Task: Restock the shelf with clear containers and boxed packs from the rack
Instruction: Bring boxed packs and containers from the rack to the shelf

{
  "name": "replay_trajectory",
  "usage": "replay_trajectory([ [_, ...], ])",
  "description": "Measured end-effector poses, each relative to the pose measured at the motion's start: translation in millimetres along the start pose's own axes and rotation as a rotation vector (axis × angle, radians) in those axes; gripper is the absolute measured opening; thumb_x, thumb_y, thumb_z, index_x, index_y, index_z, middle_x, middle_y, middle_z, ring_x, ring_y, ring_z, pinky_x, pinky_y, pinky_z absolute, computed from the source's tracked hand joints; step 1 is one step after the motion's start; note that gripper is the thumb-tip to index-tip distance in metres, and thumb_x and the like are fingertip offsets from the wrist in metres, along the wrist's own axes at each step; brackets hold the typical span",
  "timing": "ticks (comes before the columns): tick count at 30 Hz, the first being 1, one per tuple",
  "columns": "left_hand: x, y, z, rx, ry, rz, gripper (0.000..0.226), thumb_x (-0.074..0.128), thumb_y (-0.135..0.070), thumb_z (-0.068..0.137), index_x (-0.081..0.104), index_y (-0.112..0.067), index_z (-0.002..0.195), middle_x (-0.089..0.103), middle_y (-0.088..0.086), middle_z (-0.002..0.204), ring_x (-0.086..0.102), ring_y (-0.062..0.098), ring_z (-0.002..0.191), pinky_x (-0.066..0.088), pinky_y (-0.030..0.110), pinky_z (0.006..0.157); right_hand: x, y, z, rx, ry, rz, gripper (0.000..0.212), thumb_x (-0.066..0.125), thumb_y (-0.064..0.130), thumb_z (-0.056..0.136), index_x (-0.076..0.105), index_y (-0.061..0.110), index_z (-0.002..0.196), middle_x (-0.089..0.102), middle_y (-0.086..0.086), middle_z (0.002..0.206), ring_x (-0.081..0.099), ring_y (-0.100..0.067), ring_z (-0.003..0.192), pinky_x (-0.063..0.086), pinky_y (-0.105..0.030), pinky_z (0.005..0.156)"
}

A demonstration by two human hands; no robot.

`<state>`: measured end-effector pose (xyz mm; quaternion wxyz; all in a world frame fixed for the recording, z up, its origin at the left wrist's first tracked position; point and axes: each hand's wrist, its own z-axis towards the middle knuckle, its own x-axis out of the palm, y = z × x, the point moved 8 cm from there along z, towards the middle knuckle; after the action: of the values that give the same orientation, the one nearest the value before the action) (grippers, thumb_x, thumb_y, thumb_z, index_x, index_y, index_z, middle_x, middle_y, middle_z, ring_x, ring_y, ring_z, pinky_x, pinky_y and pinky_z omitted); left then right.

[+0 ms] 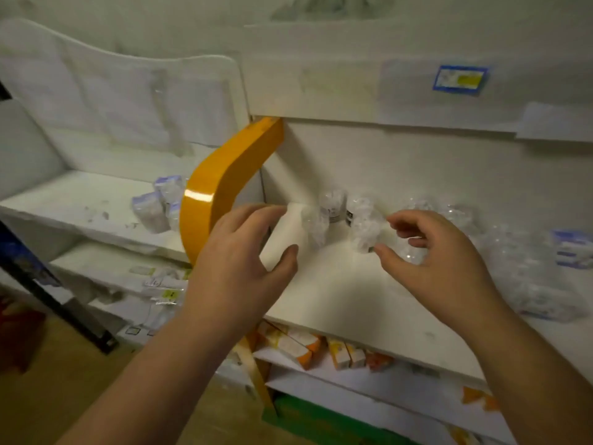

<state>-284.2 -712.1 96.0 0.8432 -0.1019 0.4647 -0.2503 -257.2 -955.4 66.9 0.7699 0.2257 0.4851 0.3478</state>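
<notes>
My left hand [239, 252] grips a white boxed pack [285, 236] at the left end of the white shelf [353, 300], thumb below and fingers on top. Just right of it stand clear containers [333, 203] with crinkled clear wrap. My right hand [439, 252] hovers with fingers curled and apart around one clear wrapped container [364, 232]; its thumb tip touches the wrap, with no firm hold visible. More clear packs [519, 271] lie along the shelf to the right.
A curved orange divider [218, 184] separates this shelf from the left rack [80, 200], which holds several clear packs [157, 203]. Orange-and-white boxes [298, 345] sit on the shelf below. A blue price tag [459, 78] hangs above. Wooden floor lies lower left.
</notes>
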Motion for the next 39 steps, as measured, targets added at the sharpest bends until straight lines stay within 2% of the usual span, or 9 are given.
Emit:
replay_trajectory([
  [2, -29.8, 34.5, -21.1, -0.032, -0.009, -0.006, 0.049, 0.064, -0.041, 0.084, 0.051, -0.035, 0.13, 0.042, -0.025, 0.122, 0.038, -0.006, 0.112, 0.037, 0.015, 0.086, 34.0, 36.2, -9.2, -0.017, 0.037, 0.013, 0.037, 0.076, 0.031, 0.079, 0.062, 0.033, 0.113, 0.059, 0.021, 0.107, 0.057, 0.001, 0.098, 0.042, -0.009, 0.081],
  [5, -76.3, 91.1, -47.1, -0.088, -0.037, 0.028, 0.049, 0.063, -0.042, 0.085, 0.05, -0.034, 0.131, 0.048, -0.018, 0.13, 0.045, 0.004, 0.118, 0.045, 0.027, 0.091, 84.2, 89.8, -20.0, -0.064, 0.089, 0.014, 0.037, 0.074, 0.034, 0.08, 0.06, 0.036, 0.114, 0.057, 0.024, 0.107, 0.055, 0.004, 0.102, 0.04, -0.007, 0.081],
  [10, -137.3, 170.8, -76.0, -0.167, -0.041, 0.104, 0.051, 0.064, -0.041, 0.086, 0.049, -0.034, 0.134, 0.046, -0.017, 0.133, 0.039, 0.004, 0.125, 0.032, 0.02, 0.095, 155.5, 160.9, -29.0, -0.129, 0.123, 0.033, 0.036, 0.072, 0.037, 0.08, 0.06, 0.038, 0.114, 0.057, 0.021, 0.107, 0.055, 0.0, 0.104, 0.047, -0.022, 0.09],
  [15, -163.6, 228.3, -85.0, -0.222, -0.031, 0.117, 0.053, 0.062, -0.045, 0.086, 0.046, -0.037, 0.136, 0.042, -0.019, 0.136, 0.036, 0.003, 0.129, 0.033, 0.023, 0.098, 207.0, 200.7, -29.6, -0.157, 0.17, 0.034, 0.039, 0.071, 0.038, 0.08, 0.057, 0.038, 0.117, 0.056, 0.021, 0.11, 0.054, 0.003, 0.105, 0.044, -0.017, 0.09],
  [23, -154.3, 300.4, -45.1, -0.234, -0.043, 0.122, 0.051, 0.062, -0.042, 0.087, 0.046, -0.037, 0.135, 0.043, -0.019, 0.135, 0.034, 0.001, 0.128, 0.028, 0.019, 0.097, 292.4, 227.3, 23.1, -0.184, 0.208, 0.033, 0.04, 0.072, 0.039, 0.081, 0.056, 0.041, 0.118, 0.052, 0.027, 0.111, 0.052, 0.008, 0.103, 0.039, -0.007, 0.084],
  [28, -152.1, 356.6, 3.6, -0.239, -0.014, 0.194, 0.052, 0.061, -0.044, 0.087, 0.045, -0.037, 0.136, 0.042, -0.019, 0.137, 0.032, -0.001, 0.127, 0.027, 0.019, 0.098, 352.3, 233.3, 85.2, -0.19, 0.216, 0.067, 0.039, 0.069, 0.04, 0.082, 0.055, 0.04, 0.119, 0.051, 0.024, 0.112, 0.052, 0.001, 0.106, 0.046, -0.021, 0.091],
  [34, -143.3, 414.4, 53.6, -0.258, 0.007, 0.169, 0.052, 0.061, -0.042, 0.086, 0.044, -0.039, 0.135, 0.041, -0.021, 0.135, 0.036, 0.001, 0.127, 0.03, 0.021, 0.099, 399.3, 236.5, 134.8, -0.17, 0.193, 0.014, 0.041, 0.067, 0.04, 0.083, 0.054, 0.038, 0.121, 0.049, 0.022, 0.118, 0.049, -0.002, 0.111, 0.043, -0.022, 0.09],
  [39, -98.0, 455.1, 91.5, -0.21, 0.108, 0.104, 0.052, 0.061, -0.044, 0.086, 0.045, -0.038, 0.135, 0.042, -0.019, 0.135, 0.038, 0.002, 0.126, 0.035, 0.022, 0.1, 427.7, 223.6, 140.6, -0.131, 0.209, -0.051, 0.041, 0.068, 0.039, 0.082, 0.056, 0.037, 0.121, 0.049, 0.025, 0.116, 0.049, 0.0, 0.112, 0.042, -0.02, 0.094],
])
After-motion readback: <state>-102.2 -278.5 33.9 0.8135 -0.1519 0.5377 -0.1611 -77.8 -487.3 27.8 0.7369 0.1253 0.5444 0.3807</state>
